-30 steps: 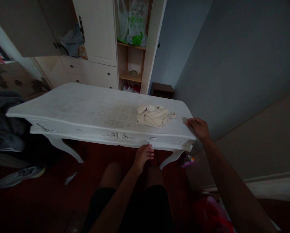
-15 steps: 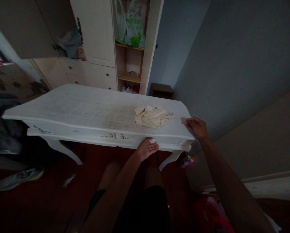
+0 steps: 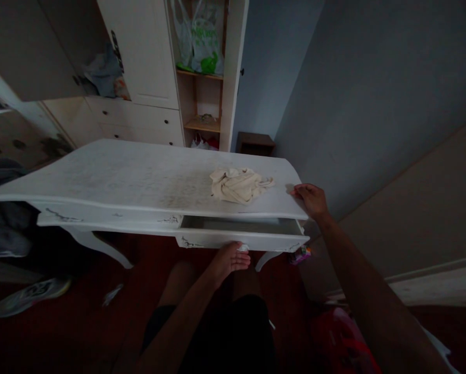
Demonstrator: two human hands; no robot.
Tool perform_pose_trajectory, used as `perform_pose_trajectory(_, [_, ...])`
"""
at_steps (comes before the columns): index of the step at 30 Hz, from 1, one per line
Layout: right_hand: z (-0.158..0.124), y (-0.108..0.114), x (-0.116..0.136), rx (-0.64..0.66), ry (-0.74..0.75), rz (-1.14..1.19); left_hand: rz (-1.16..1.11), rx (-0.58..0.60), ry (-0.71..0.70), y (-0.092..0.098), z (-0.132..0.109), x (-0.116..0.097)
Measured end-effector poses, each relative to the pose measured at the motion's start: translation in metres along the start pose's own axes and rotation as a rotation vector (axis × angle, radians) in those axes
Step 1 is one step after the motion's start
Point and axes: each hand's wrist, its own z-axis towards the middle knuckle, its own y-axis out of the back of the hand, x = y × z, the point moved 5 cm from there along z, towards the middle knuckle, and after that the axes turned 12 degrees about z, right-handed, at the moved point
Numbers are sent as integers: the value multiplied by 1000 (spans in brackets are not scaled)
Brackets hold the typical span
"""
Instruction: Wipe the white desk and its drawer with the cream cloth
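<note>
Filling two o'clock, counted round the middle of the view, a grey wall (image 3: 384,88) runs down past three. A pale wardrobe (image 3: 155,57) takes up ten to twelve o'clock, with part of its shelving exposed. Below it, a white table (image 3: 139,166) with curved legs stretches from nine o'clock across the middle; greyish smudges (image 3: 172,193) mark its top. One drawer (image 3: 275,241) juts out from its front at six o'clock, the pale interior showing along the upper side. Between four and five o'clock sits something red and glossy (image 3: 336,332), too dim to make out. A brown open-fronted box (image 3: 255,140) stands behind the table at one o'clock, and a plastic bag (image 3: 205,49) with green print rests on a wardrobe shelf just short of twelve. Toward eight o'clock lies a shoe (image 3: 32,298). Dead centre, a cream cloth (image 3: 236,187) is heaped on the tabletop. The right hand (image 3: 313,200), at three o'clock, has its fingers bent together, tips at the table's end; whether they grip it I cannot tell. The left hand (image 3: 228,261), at six o'clock, is closed loosely round the drawer's white knob (image 3: 243,248), thumb above and fingers below. Around four o'clock, a small pinkish box (image 3: 303,253) shows near a table leg.
</note>
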Motion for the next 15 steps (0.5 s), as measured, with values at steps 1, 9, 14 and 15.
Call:
perform_pose_trajectory(1, [-1, 0, 1, 3, 4, -8, 3, 13, 0, -1, -6, 8])
perform_pose_trajectory(9, [-1, 0, 1, 27, 31, -46, -45, 84, -21, -9, -56, 67])
perform_pose_trajectory(14, [-2, -1, 3, 35, 43, -71, -39, 75, 53, -12, -81, 102])
perform_pose_trajectory(15, [-3, -2, 3, 36, 43, -84, -29, 60, 74, -11, -85, 110])
